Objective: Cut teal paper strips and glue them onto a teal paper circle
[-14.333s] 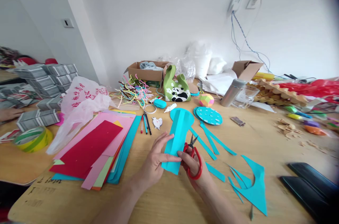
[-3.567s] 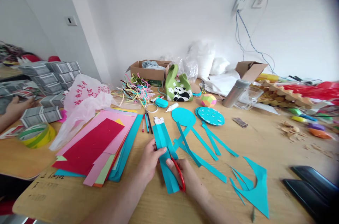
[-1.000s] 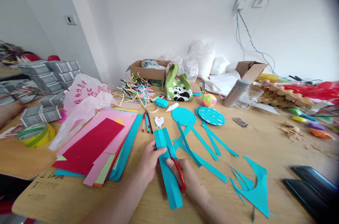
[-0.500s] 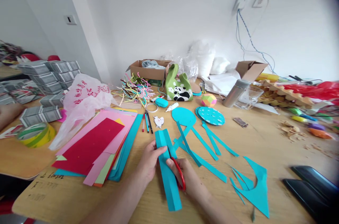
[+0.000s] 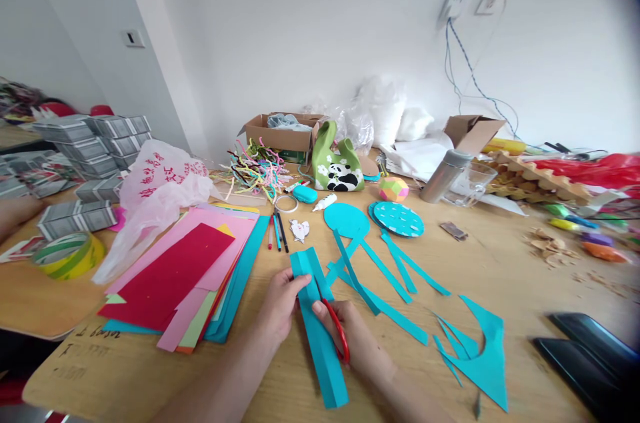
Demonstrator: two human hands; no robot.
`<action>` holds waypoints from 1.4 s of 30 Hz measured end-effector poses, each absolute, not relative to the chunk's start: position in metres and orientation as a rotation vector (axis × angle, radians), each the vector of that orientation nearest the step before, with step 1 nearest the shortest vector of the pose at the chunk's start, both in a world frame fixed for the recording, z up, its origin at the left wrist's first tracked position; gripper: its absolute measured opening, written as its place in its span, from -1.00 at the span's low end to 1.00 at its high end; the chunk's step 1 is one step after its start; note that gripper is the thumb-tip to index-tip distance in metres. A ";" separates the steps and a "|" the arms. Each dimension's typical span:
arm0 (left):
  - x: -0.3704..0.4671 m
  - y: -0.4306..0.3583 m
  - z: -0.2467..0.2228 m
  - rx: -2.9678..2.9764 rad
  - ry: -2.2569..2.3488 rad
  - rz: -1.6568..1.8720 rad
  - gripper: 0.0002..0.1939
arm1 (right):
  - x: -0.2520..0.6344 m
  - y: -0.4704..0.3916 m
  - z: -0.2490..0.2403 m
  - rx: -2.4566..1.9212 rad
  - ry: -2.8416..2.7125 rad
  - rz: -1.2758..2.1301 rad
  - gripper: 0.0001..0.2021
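A long folded piece of blue paper (image 5: 320,343) is held upright-slanting over the front of the table. My left hand (image 5: 281,303) pinches its left edge, thumb on top. My right hand (image 5: 350,329) is closed around red-handled scissors (image 5: 341,336), whose blades sit in a lengthwise cut near the paper's right side; the blades are mostly hidden. Beyond the cut, a narrow strip parts from the wider piece at the top. Loose blue strips (image 5: 395,316) lie to the right, below a blue paper circle (image 5: 347,219) and a spotted blue disc (image 5: 399,218).
Coloured paper sheets (image 5: 175,269) are stacked at left, near yellow tape (image 5: 69,255). Markers (image 5: 278,231) and a white roll of tape (image 5: 287,203) lie ahead. A steel bottle (image 5: 447,176) stands farther back. Blue offcuts (image 5: 490,349) and a black phone (image 5: 575,369) lie right.
The blue paper has shifted slightly down and toward me with both hands. The scissors remain in the cut, and the strip still hangs beside the wider piece.
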State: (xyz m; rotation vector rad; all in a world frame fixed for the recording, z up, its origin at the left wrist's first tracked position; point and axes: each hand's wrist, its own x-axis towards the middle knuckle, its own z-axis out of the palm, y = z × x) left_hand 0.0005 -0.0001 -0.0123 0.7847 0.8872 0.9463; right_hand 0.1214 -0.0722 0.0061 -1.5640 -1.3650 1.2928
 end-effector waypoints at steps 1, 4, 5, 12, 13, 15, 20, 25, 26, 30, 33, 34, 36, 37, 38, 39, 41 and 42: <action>0.000 0.000 -0.013 0.791 0.881 0.948 -0.82 | 0.121 -0.072 0.007 -1.566 -1.361 1.299 -0.42; -0.001 0.000 -0.014 0.810 0.877 0.958 -0.83 | 0.121 -0.072 0.007 -1.575 -1.352 1.296 -0.42; -0.001 0.000 -0.014 0.819 0.876 0.961 -0.83 | 0.121 -0.072 0.007 -1.575 -1.355 1.289 -0.43; 0.001 -0.002 -0.015 0.874 0.873 0.957 -0.84 | 0.123 -0.069 0.002 -1.590 -1.373 1.272 -0.43; 0.001 -0.002 -0.015 0.880 0.874 0.957 -0.84 | 0.123 -0.069 0.002 -1.592 -1.367 1.275 -0.43; 0.001 -0.003 -0.014 0.881 0.878 0.957 -0.85 | 0.123 -0.069 0.000 -1.591 -1.358 1.278 -0.42; 0.001 -0.003 -0.013 0.877 0.874 0.951 -0.85 | 0.122 -0.069 -0.001 -1.581 -1.348 1.269 -0.41; 0.002 -0.004 -0.013 0.873 0.854 0.926 -0.85 | 0.121 -0.071 0.004 -1.578 -1.327 1.282 -0.41; 0.002 -0.004 -0.012 0.875 0.853 0.919 -0.85 | 0.121 -0.071 0.005 -1.576 -1.319 1.284 -0.41; 0.002 -0.007 -0.010 0.858 0.865 0.904 -0.84 | 0.120 -0.072 0.005 -1.586 -1.292 1.297 -0.42; 0.002 -0.008 -0.009 0.853 0.870 0.902 -0.87 | 0.121 -0.070 0.001 -1.579 -1.293 1.300 -0.40; 0.002 -0.007 -0.009 0.852 0.870 0.901 -0.87 | 0.121 -0.070 0.001 -1.573 -1.294 1.298 -0.40; 0.002 -0.007 -0.009 0.842 0.866 0.901 -0.87 | 0.122 -0.069 0.000 -1.567 -1.296 1.293 -0.39; 0.003 -0.007 -0.009 0.829 0.861 0.900 -0.86 | 0.122 -0.069 0.000 -1.566 -1.295 1.294 -0.39; 0.003 -0.006 -0.009 0.809 0.857 0.900 -0.86 | 0.122 -0.069 0.001 -1.566 -1.291 1.300 -0.39; 0.003 -0.006 -0.009 0.781 0.856 0.902 -0.85 | 0.122 -0.069 0.001 -1.563 -1.291 1.307 -0.39; 0.002 -0.005 -0.008 0.716 0.859 0.911 -0.84 | 0.123 -0.069 0.002 -1.548 -1.307 1.315 -0.39; 0.001 -0.004 -0.008 0.691 0.857 0.920 -0.84 | 0.123 -0.069 0.002 -1.541 -1.323 1.314 -0.39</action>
